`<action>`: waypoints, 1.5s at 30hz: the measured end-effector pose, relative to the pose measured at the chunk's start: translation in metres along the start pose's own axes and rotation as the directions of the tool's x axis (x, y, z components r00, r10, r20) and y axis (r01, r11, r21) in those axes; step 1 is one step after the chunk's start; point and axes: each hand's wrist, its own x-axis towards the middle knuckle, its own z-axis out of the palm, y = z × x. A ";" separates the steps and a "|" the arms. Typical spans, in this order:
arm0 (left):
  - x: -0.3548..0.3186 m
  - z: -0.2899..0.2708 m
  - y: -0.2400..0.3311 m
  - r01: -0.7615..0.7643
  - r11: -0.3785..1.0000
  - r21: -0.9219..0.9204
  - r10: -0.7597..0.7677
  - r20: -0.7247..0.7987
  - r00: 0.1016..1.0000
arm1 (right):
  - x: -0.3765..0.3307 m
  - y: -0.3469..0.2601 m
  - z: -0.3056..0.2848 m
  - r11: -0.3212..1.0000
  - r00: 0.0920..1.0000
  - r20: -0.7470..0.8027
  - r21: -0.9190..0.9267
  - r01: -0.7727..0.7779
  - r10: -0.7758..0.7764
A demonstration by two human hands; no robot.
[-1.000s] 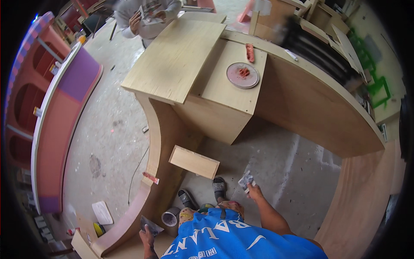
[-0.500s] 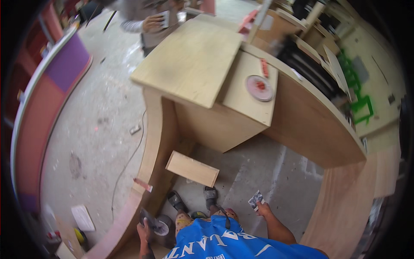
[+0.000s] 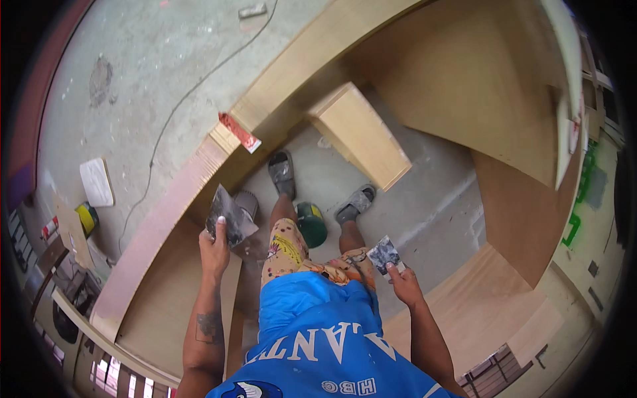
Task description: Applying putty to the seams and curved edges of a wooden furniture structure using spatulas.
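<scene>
Grey blade [image 3: 231, 215] pinched in our left grip [image 3: 215, 253]; smaller blade [image 3: 384, 255] pinched in our right grip [image 3: 405, 285]; red strip [image 3: 237, 131] across the inner edge of the surface [image 3: 176, 202].

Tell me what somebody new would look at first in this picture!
Probably the bright blue shirt at the bottom middle. Next might be the red-smeared strip, lying across the curved wooden edge, up and left of the middle. Below it, the left hand holds a dark flat sheet; over to the right, the right hand holds a smaller stained piece.
</scene>
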 end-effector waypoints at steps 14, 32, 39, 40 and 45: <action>0.061 0.211 -0.082 0.016 0.981 -0.192 -0.023 -0.034 0.999 | 0.276 0.146 0.208 0.963 0.933 0.359 -0.258 0.082 0.016; 0.091 0.294 -0.053 -0.268 0.933 0.238 0.292 -0.070 0.954 | 0.382 0.237 0.385 0.878 0.868 0.223 0.302 0.371 -0.444; 0.060 0.324 -0.030 -0.104 0.961 0.257 0.170 -0.250 0.953 | 0.375 0.290 0.428 0.874 0.780 0.395 0.221 0.433 -0.486; 0.052 0.321 -0.036 -0.297 0.796 0.527 0.407 -0.103 0.908 | 0.381 0.288 0.427 0.904 0.777 0.469 0.289 0.314 -0.420; 0.025 0.301 -0.062 -0.647 0.227 0.728 0.761 0.282 0.584 | 0.414 0.254 0.394 0.938 0.651 0.688 0.135 0.318 -0.320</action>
